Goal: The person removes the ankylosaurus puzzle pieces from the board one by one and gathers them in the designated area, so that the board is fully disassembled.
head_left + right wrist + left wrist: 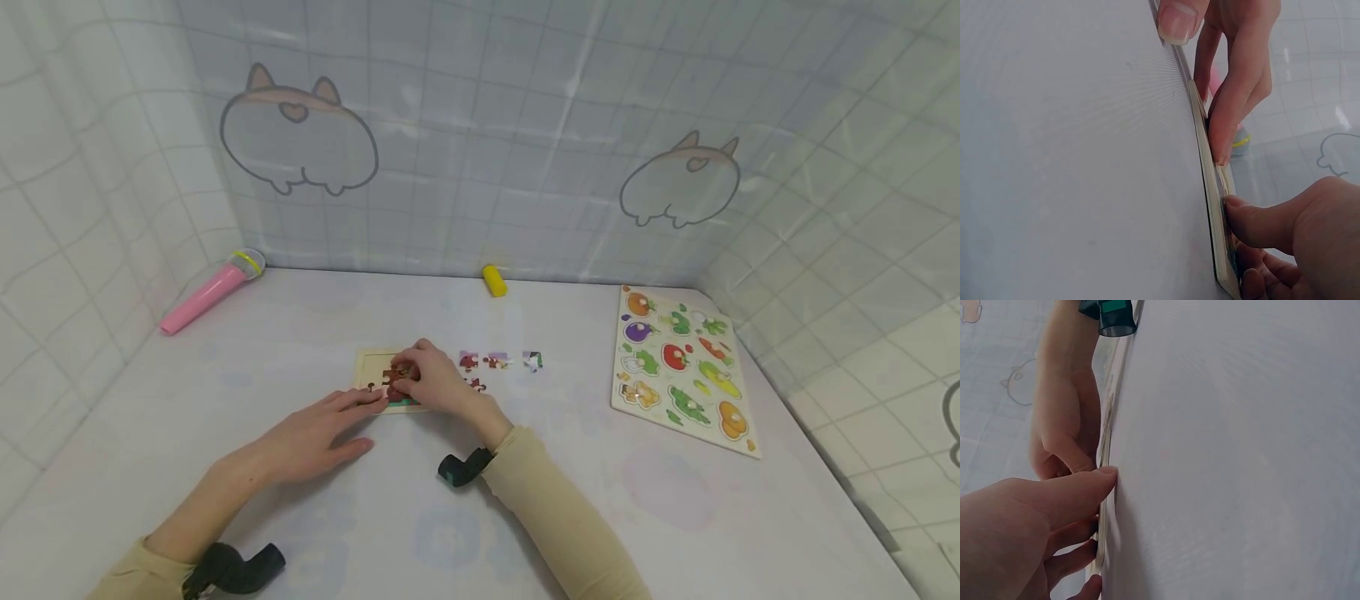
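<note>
A small wooden jigsaw board [369, 359] with brown pieces set in it lies flat on the table. My left hand [318, 433] rests its outstretched fingertips on the board's near left part, thumb apart on the table side. Over the middle of the board, my right hand [441, 382] bends its fingers and thumb around a brown puzzle piece [410, 372], mostly covered by the fingers. In the right wrist view the thumb [1254, 219] presses at the board's face, close to the left fingers. Loose puzzle pieces [497, 360] lie right of the board, one partly behind the right hand.
A vegetable puzzle board [678, 367] lies at the right. Toward the back left is a pink toy microphone [206, 298]. A yellow cylinder [494, 281] lies by the back wall [480, 167], and tiled-pattern sheets enclose the table [555, 500] on the sides.
</note>
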Motion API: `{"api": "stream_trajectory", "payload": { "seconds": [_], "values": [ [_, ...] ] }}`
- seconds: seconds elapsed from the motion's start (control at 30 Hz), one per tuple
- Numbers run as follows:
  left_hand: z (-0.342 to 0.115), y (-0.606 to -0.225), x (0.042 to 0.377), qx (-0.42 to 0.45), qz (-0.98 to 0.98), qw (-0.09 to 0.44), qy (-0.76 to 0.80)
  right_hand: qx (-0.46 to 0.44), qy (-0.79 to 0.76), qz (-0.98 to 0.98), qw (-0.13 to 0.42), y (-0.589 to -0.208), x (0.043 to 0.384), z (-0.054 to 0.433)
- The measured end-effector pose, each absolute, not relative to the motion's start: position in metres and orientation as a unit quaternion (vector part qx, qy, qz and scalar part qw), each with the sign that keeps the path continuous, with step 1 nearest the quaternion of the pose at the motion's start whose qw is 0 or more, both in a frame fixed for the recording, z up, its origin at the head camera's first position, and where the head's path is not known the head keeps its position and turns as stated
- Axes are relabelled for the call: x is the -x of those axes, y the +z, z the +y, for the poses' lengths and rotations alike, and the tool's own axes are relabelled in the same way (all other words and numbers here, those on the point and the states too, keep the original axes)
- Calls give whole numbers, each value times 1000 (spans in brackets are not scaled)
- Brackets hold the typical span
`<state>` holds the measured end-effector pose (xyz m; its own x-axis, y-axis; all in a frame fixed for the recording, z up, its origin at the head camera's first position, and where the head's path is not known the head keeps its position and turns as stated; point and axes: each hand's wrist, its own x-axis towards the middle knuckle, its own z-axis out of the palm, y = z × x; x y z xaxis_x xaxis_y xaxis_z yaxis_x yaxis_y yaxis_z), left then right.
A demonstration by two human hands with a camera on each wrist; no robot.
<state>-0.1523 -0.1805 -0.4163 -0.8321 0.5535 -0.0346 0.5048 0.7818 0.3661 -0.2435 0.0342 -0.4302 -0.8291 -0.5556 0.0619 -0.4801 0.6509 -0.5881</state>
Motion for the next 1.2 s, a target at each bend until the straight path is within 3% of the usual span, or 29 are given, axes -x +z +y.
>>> {"api": "stream_trajectory", "payload": {
  "seconds": [1.2],
  "values": [
    [-182, -423, 153, -290, 939, 54, 177, 292, -360, 884, 63, -434, 246, 35]
  ]
}}
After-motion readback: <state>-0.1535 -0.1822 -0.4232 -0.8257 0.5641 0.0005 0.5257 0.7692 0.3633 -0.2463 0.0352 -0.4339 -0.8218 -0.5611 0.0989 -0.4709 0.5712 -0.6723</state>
